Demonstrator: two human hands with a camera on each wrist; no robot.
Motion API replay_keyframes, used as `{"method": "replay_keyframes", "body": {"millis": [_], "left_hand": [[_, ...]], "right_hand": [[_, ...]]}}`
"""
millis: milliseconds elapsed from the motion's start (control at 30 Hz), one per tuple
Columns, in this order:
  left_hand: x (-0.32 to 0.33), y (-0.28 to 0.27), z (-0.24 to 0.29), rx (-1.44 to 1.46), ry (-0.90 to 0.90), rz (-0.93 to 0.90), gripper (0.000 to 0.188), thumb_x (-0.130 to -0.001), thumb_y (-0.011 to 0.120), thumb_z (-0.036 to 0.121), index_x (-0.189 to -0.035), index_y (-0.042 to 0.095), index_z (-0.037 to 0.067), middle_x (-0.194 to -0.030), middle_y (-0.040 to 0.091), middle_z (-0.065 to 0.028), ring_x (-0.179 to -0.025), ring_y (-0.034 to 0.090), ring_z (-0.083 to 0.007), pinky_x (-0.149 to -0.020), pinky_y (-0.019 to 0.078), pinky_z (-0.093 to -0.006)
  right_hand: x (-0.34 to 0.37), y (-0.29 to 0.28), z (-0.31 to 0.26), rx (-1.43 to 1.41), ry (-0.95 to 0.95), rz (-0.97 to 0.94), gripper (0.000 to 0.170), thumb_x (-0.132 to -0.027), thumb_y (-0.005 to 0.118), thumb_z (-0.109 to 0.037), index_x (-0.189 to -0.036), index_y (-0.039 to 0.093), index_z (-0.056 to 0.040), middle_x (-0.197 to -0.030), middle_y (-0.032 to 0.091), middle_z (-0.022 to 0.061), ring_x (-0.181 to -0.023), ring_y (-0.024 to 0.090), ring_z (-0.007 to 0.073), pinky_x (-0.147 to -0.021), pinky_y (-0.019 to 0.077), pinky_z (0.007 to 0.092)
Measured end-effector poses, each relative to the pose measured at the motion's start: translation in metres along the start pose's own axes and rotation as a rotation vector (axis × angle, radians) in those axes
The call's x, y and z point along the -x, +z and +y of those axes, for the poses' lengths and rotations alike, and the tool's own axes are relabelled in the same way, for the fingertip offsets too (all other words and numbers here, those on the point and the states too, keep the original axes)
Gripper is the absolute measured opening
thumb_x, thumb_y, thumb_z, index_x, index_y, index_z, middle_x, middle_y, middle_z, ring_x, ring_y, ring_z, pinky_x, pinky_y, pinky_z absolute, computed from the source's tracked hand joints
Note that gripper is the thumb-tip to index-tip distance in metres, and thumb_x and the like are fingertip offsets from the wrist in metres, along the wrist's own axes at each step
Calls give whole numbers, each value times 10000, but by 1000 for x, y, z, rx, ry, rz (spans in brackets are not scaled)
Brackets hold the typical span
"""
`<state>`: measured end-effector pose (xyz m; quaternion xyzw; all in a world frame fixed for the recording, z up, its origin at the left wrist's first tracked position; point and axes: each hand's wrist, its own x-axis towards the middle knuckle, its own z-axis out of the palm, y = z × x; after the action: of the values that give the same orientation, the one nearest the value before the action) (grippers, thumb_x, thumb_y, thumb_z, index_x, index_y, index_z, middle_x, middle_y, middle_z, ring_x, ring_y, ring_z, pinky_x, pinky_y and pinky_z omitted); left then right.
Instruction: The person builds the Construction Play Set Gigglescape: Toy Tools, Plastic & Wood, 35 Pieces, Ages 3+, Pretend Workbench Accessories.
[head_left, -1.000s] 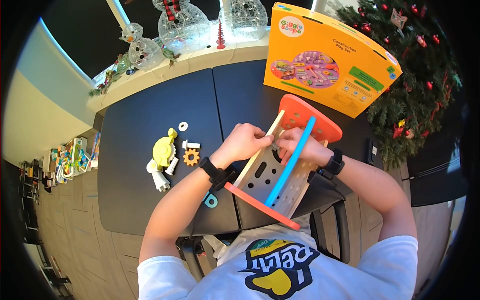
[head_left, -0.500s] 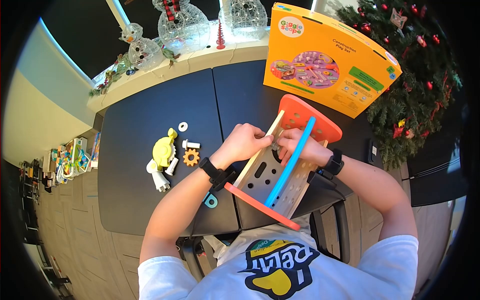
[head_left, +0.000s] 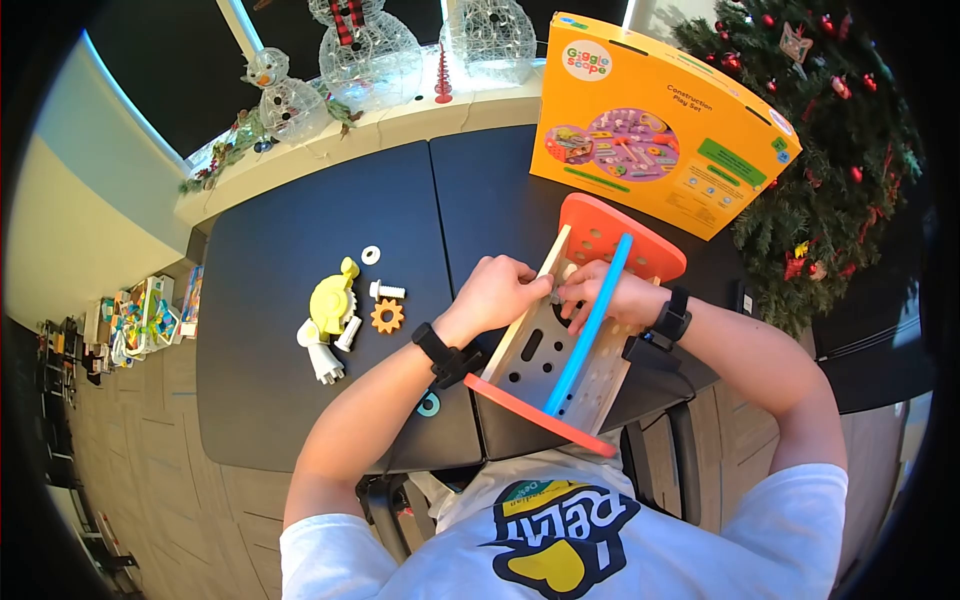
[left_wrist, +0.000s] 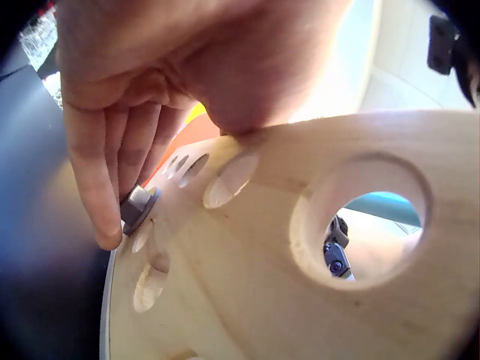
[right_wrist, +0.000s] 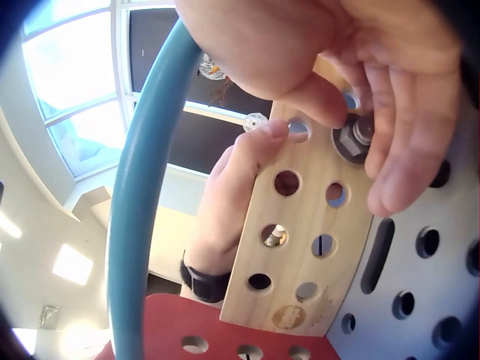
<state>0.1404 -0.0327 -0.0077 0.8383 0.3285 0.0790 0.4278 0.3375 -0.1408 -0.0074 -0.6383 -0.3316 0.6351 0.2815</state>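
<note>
A toy toolbox stands tilted before me, with red end panels [head_left: 620, 235], a blue bar handle [head_left: 592, 330] and a pale wooden side panel [right_wrist: 300, 217] full of holes. My left hand [head_left: 500, 292] is at the panel's outer face, thumb over the edge, and its fingers hold the hexagonal head of a grey bolt [left_wrist: 137, 204]. Inside the box, below the handle, my right hand [head_left: 622, 297] pinches a grey nut [right_wrist: 351, 141] on that bolt's threaded end between thumb and fingers.
Left on the dark table lie a yellow-green toy piece [head_left: 330, 305], a white ring [head_left: 371, 255], a white bolt [head_left: 386, 290], an orange gear [head_left: 387, 316] and a blue piece [head_left: 428, 404] near my left wrist. Behind the toolbox stands a yellow box [head_left: 660, 130].
The toolbox has turned slightly, its near end swinging to the right in the head view. Both hands stay at the bolt and nut. The whole view has shifted a little.
</note>
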Motion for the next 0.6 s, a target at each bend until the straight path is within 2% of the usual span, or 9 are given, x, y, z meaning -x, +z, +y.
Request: {"method": "replay_keyframes", "body": {"millis": [33, 133, 333, 433, 600], "left_hand": [[1, 2, 0, 0, -6, -2, 458, -916, 678, 402, -1037, 770, -30, -836, 733, -250, -808, 743, -372, -763, 577, -408], [4, 4, 2, -17, -8, -10, 456, -920, 666, 397, -1039, 770, -31, -832, 731, -252, -802, 740, -382, -755, 580, -407], [8, 6, 5, -16, -12, 6, 460, -922, 647, 400, -1034, 772, -29, -804, 724, -259, -775, 738, -384, -750, 587, -407], [9, 8, 4, -24, -3, 12, 457, -922, 646, 397, -1030, 774, -28, -790, 721, -262, -762, 738, -386, -750, 589, -409], [11, 11, 5, -17, -13, 20, 457, -925, 646, 395, -1029, 775, -30, -784, 720, -265, -761, 739, -389, -746, 589, -411]], "right_hand": [[1, -1, -2, -38, 34, -36, 435, -941, 713, -212, -1226, 544, 69, -990, 713, 200, -803, 752, 248, -685, 617, 343], [2, 1, -1, -117, 90, 12, 441, -948, 739, -202, -1223, 514, 59, -982, 717, 184, -771, 756, 247, -658, 622, 340], [12, 3, -6, 59, -9, 19, 434, -903, 794, -165, -1169, 513, 32, -958, 722, 203, -771, 765, 250, -653, 633, 337], [12, 2, -6, 112, -26, 35, 439, -936, 762, -200, -1204, 523, 53, -950, 724, 204, -771, 769, 258, -644, 635, 334], [3, -3, 0, 84, 54, 18, 443, -998, 683, -241, -1269, 539, 78, -963, 723, 210, -760, 766, 265, -640, 637, 339]]}}
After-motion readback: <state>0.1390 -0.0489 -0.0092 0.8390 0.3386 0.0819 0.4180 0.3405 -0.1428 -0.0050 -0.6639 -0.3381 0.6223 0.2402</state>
